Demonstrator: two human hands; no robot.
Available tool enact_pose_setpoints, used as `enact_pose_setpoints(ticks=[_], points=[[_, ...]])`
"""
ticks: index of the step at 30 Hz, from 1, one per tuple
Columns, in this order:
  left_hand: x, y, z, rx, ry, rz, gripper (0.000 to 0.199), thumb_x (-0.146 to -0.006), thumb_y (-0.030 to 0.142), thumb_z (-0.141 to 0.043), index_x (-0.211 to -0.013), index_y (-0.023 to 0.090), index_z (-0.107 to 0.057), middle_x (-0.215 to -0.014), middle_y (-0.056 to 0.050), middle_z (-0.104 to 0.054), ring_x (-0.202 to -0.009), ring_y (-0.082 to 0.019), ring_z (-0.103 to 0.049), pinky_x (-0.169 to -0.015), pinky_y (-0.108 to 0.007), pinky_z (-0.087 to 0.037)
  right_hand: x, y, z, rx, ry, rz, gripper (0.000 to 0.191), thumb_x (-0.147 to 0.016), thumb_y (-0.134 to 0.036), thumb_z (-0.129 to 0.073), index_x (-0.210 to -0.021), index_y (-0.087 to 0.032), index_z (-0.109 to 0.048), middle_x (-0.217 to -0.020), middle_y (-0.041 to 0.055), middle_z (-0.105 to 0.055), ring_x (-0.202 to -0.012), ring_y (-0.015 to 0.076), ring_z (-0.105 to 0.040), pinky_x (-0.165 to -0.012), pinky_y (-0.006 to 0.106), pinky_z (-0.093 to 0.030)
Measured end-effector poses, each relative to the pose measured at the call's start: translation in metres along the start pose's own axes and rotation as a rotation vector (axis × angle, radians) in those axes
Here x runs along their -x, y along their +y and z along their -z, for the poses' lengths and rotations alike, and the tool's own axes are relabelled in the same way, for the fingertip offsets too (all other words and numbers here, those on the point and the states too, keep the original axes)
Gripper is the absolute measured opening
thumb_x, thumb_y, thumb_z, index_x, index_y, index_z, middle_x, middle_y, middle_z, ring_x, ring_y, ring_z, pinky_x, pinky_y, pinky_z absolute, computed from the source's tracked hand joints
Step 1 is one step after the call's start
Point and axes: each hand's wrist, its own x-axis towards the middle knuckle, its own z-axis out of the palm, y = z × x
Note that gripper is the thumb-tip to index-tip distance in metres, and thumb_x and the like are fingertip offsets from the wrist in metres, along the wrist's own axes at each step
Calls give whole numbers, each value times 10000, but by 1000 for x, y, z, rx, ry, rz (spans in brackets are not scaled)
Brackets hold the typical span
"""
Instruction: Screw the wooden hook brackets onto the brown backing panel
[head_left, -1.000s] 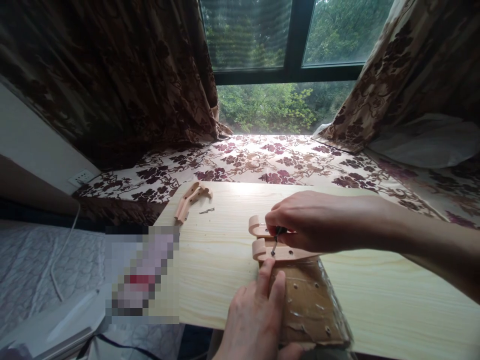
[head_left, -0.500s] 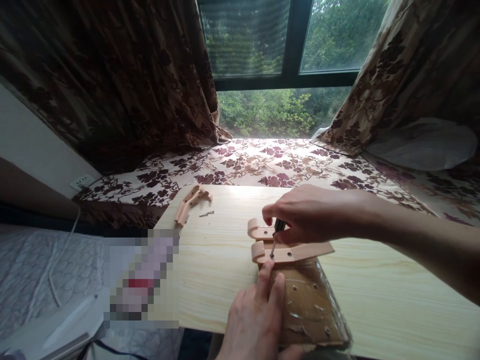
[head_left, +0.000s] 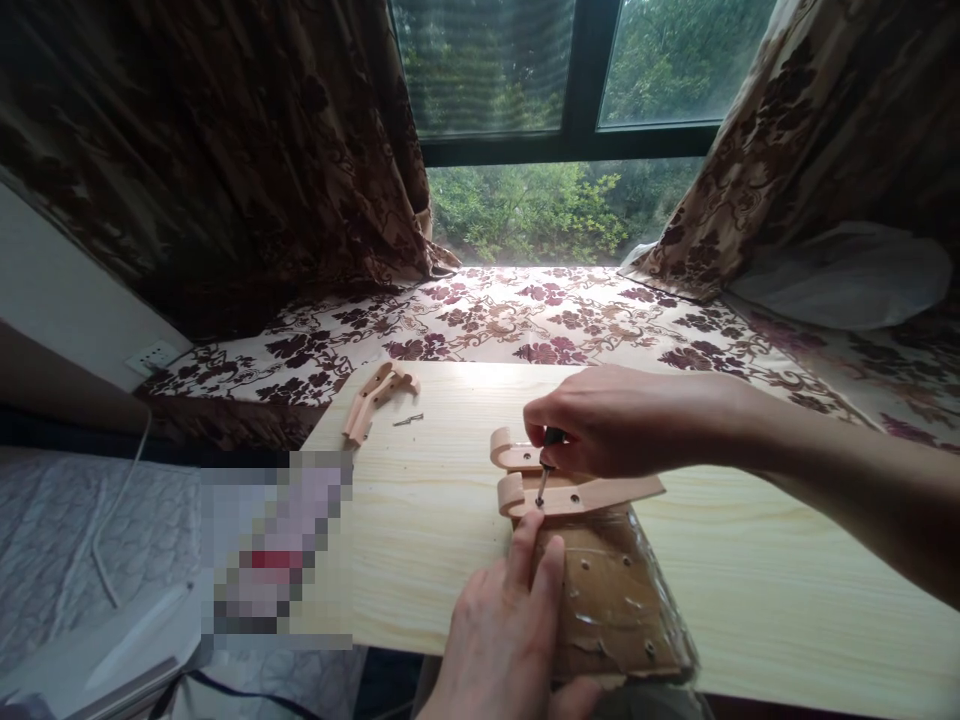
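Note:
My right hand [head_left: 622, 420] is closed around the dark handle of a screwdriver [head_left: 544, 482]. The screwdriver's tip meets a screw in the nearer curved wooden hook [head_left: 615, 494]. That hook lies on a brown cardboard box [head_left: 604, 620] wrapped in clear tape, with a second screw head showing to the right. Just behind it is another wooden hook [head_left: 513, 457], partly covered by my right hand. My left hand [head_left: 499, 620] lies over the box's left side with fingers stretched out, the index fingertip touching the nearer hook's edge by the screw.
Several loose wooden hooks [head_left: 369, 402] and a few screws [head_left: 409, 420] lie at the table's [head_left: 420, 540] back left. A blurred-out item [head_left: 281, 550] lies at the left edge. Behind the table is a flower-patterned window seat [head_left: 480, 320].
The whole view has shifted slightly. My right hand has turned a little around the screwdriver, its tip still at the same screw. My left hand stays by the hook.

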Motion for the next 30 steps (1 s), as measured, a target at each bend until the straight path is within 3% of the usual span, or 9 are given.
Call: enact_pose_setpoints(ticks=[3, 9, 17, 25, 30], points=[[1, 0, -1, 4, 12, 6, 912, -661, 351, -735, -1441, 172, -299, -1580, -156, -70, -1188, -369, -516, -965, -486, -447, 1, 1, 2, 15, 22, 54, 193, -822, -211, -521, -956, -179, -656, -756, 50, -654, -587, 130, -471, -523, 258, -283], [1, 0, -3, -2, 20, 11, 941, -649, 389, -745, -1447, 187, -290, -1583, -136, -78, -1146, -365, -540, -937, -492, -466, -1, -1, -1, -14, -4, 128, 149, -834, -137, -481, -758, -172, -604, -682, 25, -604, -566, 108, -417, -518, 250, -280], [3, 3, 3, 3, 42, 4, 881, -683, 401, -735, -1427, 192, -310, -1578, -133, -111, -1117, -345, -556, -920, -485, -478, -1, -8, -2, 62, 57, 46, 166, -832, -203, -512, -689, -186, -595, -514, -17, -488, -439, 91, -261, -447, 263, -215], [4, -1, -3, 11, 99, -19, 853, -697, 411, -707, -1416, 200, -301, -1573, -130, -125, -1129, -341, -549, -932, -482, -469, 2, -12, 0, 95, -1, 99, 126, -797, -152, -533, -803, -188, -653, -646, 32, -616, -507, 119, -393, -489, 273, -249], [4, -1, -5, -5, 130, -33, 866, -684, 423, -713, -1418, 206, -307, -1572, -128, -138, -1085, -335, -573, -904, -480, -487, -5, -7, -3, 59, -9, 23, 151, -790, -206, -535, -802, -179, -683, -617, 32, -605, -506, 118, -404, -482, 259, -264]])
